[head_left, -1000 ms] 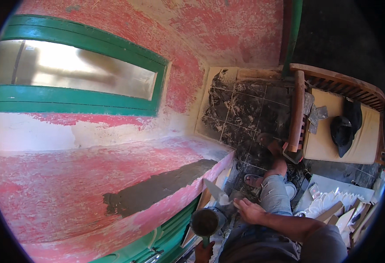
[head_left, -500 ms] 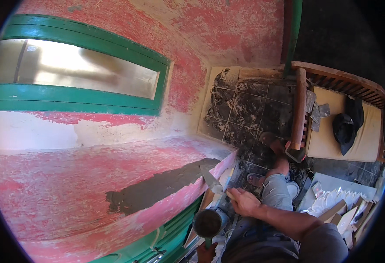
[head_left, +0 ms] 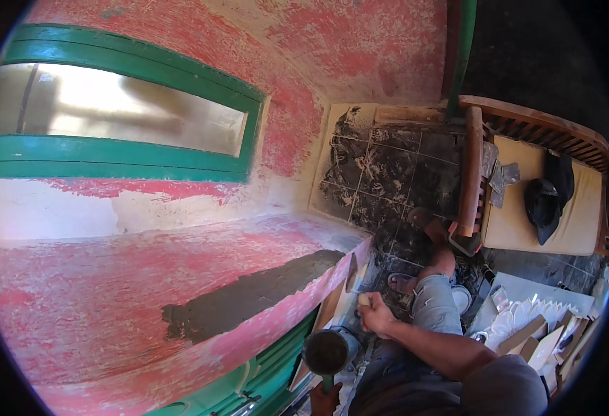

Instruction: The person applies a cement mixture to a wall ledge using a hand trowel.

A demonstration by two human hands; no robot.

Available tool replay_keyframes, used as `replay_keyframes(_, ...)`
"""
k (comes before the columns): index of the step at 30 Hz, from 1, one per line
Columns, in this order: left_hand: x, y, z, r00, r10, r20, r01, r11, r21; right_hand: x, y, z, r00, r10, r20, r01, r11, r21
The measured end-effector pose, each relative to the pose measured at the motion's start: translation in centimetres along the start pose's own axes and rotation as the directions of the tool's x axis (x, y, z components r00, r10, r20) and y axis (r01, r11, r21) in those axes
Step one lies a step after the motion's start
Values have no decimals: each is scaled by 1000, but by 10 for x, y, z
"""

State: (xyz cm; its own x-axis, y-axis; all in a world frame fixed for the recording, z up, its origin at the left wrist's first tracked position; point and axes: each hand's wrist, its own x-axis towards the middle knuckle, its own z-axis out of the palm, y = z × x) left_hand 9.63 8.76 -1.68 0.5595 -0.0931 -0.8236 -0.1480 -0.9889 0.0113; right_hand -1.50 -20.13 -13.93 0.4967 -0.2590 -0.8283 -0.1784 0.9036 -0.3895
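My right hand is closed round the pale wooden handle of a trowel. Its blade is tilted up, seen nearly edge-on by the front edge of the ledge. At the bottom, my left hand grips the green handle of a round dipper, dark inside with what looks like grey mortar. A long strip of wet grey mortar lies along the scraped pink ledge, close to its front edge.
A green-framed window is set above the ledge. Green panels stand below it. At right are a wooden bench with a cream cushion, a black cap, and a pile of white and wooden pieces. The dark tiled floor is smeared.
The trowel has come off the mortar's right end and turned, its blade now upright beside the ledge's edge. My right hand has shifted slightly left and up. The dipper has barely moved.
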Motion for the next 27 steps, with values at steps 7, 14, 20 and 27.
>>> replay_keyframes(7, -5, -23, 8, 988, 144, -61, -150, 981, -121, -8, -4, 53, 998, -62, -8, 62, 995, 83)
replay_keyframes(14, 10, -40, 10, 976, 206, -71, -201, 977, 76, -41, -8, 23, 899, -434, -54, 418, 890, -185)
replay_keyframes(20, 0, -13, 8, 997, -68, -48, 63, 995, -83, -23, -67, -34, 862, -494, 116, 440, 612, -657)
replay_keyframes(27, 29, -58, 12, 906, 413, -90, -375, 883, 282, -32, -93, -58, 835, -431, 341, 495, 319, -808)
